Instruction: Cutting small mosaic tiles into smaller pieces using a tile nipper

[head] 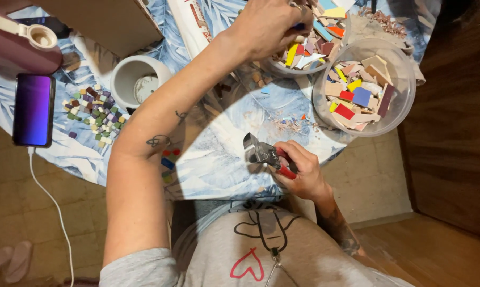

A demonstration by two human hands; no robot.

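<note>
— Tile nippers [264, 154]: where are they?
— Over the leaf-print tablecloth [219, 159], red handles clenched in the right hand [298, 172].
— The left hand [266, 26]?
— In a tub of tile shards [309, 50]; its grip is hidden.

The surface [224, 165] is round, covered by a blue and white leaf-print cloth. On it lie a phone [34, 109] with a white cable, a heap of small coloured tiles [95, 114], a white cup [135, 79], a cardboard box [104, 21], and two clear tubs [405, 74] of broken tile pieces, with crumbs of tile [288, 125] between.
</note>
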